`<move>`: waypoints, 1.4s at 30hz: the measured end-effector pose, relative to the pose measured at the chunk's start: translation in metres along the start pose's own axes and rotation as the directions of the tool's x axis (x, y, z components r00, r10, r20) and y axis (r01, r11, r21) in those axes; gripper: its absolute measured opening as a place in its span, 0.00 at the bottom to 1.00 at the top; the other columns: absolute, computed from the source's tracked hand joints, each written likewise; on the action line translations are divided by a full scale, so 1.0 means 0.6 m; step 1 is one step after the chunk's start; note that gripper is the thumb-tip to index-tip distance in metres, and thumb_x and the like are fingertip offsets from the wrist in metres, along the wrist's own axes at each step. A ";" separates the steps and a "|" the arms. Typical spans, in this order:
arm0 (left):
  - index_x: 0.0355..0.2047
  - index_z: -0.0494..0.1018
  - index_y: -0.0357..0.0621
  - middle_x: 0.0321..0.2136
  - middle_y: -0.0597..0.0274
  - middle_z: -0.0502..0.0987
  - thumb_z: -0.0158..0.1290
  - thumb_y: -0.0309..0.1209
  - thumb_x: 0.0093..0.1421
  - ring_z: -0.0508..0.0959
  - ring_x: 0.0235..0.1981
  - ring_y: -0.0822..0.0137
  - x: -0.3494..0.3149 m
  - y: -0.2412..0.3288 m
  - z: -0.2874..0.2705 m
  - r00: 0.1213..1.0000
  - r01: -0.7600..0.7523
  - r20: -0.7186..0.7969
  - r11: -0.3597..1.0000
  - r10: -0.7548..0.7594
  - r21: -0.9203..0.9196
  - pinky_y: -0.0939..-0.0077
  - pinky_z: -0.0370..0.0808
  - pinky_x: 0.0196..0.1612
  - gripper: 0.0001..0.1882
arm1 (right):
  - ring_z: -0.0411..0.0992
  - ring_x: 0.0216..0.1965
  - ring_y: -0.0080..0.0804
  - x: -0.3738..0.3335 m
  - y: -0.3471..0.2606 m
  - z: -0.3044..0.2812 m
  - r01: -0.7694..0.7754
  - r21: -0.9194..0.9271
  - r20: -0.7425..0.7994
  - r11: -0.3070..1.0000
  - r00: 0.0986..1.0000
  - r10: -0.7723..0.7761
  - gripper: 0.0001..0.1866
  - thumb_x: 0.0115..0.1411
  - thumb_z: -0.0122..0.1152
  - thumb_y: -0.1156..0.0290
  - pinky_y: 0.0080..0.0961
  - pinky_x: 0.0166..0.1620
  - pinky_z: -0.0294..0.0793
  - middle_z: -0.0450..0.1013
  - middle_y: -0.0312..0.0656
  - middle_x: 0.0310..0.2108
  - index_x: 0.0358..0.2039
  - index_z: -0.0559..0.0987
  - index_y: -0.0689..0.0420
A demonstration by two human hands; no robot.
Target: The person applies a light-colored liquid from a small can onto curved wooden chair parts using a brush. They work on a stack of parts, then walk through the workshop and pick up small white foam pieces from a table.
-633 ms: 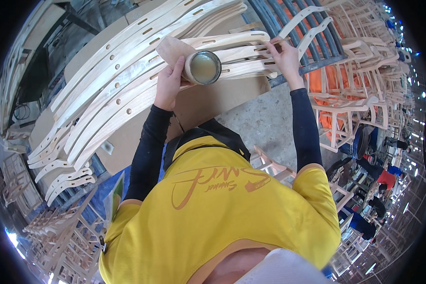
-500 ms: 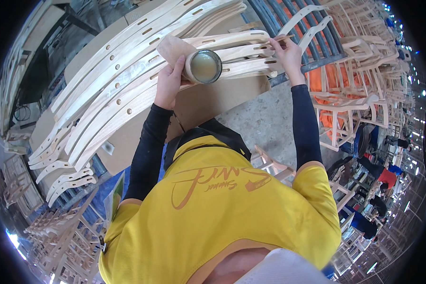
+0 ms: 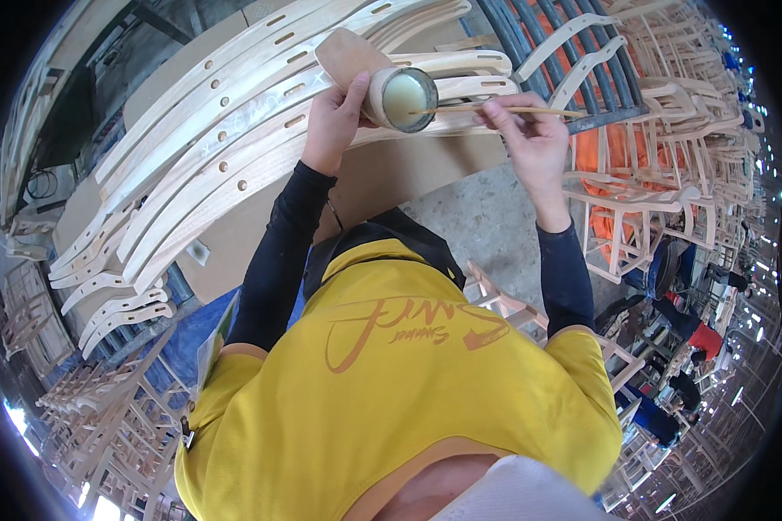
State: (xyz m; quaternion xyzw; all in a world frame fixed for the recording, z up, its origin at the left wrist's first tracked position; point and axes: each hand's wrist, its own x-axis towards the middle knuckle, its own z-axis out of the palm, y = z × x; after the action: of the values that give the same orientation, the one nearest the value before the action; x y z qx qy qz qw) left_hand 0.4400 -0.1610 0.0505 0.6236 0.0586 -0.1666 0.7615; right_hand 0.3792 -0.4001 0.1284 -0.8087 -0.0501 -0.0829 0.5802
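My left hand (image 3: 332, 128) is closed around a round cup (image 3: 375, 102) with a flat wooden paddle-like piece (image 3: 349, 54) at its side. Inside the cup is a pale, milky liquid (image 3: 402, 98). A thin wooden stick (image 3: 549, 111) is pinched in my right hand (image 3: 533, 148), and its left end reaches over the rim into the cup. Beneath both hands lies a row of long, curved wooden slats (image 3: 278, 126) with slots and round holes, partly covered by the cup and my left hand.
Cardboard (image 3: 391, 178) lies under the slats. Dark metal rails (image 3: 604, 74) run beyond my right hand, with two curved pieces (image 3: 573, 35) resting on them. Stacked wooden chair frames (image 3: 660, 208) stand at the right. Other people (image 3: 708, 334) are farther off.
My right hand has drawn back from the slat ends, bringing the stick across so its end is in the cup. The cup sits slightly farther right and higher in view.
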 end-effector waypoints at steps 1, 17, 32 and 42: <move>0.39 0.75 0.31 0.31 0.57 0.79 0.47 0.44 0.66 0.80 0.30 0.70 -0.001 0.002 0.002 1.000 -0.011 0.006 1.000 0.011 -0.001 0.78 0.80 0.33 0.23 | 0.77 0.32 0.25 -0.003 0.000 0.006 0.012 -0.101 0.018 0.995 1.000 -0.010 0.09 0.60 0.60 0.75 0.16 0.39 0.76 0.78 0.44 0.32 0.38 0.76 0.65; 0.40 0.74 0.33 0.31 0.57 0.79 0.47 0.45 0.65 0.80 0.30 0.69 -0.017 0.001 0.003 1.000 0.011 0.020 0.996 -0.009 -0.092 0.77 0.80 0.34 0.23 | 0.78 0.37 0.33 -0.007 0.040 0.016 -0.395 0.620 0.062 0.678 0.886 0.459 0.09 0.63 0.57 0.71 0.23 0.41 0.79 0.77 0.47 0.36 0.40 0.74 0.63; 0.39 0.75 0.32 0.30 0.59 0.79 0.48 0.43 0.66 0.79 0.27 0.71 -0.022 -0.021 0.005 0.996 0.075 -0.037 0.990 -0.080 -0.121 0.79 0.78 0.30 0.22 | 0.78 0.32 0.29 0.116 0.113 -0.103 0.014 -0.059 -0.322 0.998 0.946 -0.032 0.11 0.62 0.59 0.67 0.19 0.35 0.76 0.78 0.43 0.32 0.36 0.75 0.63; 0.36 0.77 0.35 0.27 0.62 0.79 0.48 0.45 0.66 0.77 0.26 0.75 -0.036 -0.025 0.000 0.988 0.109 -0.096 0.987 -0.120 -0.114 0.81 0.75 0.29 0.22 | 0.79 0.25 0.28 0.173 0.221 -0.101 -0.004 -0.530 -0.286 0.848 0.942 -0.175 0.14 0.57 0.64 0.60 0.22 0.31 0.75 0.78 0.40 0.22 0.30 0.77 0.59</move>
State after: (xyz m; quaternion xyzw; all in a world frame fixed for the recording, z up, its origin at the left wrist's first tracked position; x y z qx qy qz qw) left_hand 0.4149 -0.1594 0.0429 0.5845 0.1425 -0.1744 0.7795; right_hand 0.5000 -0.5017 0.0441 -0.9080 0.0336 -0.2507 0.3339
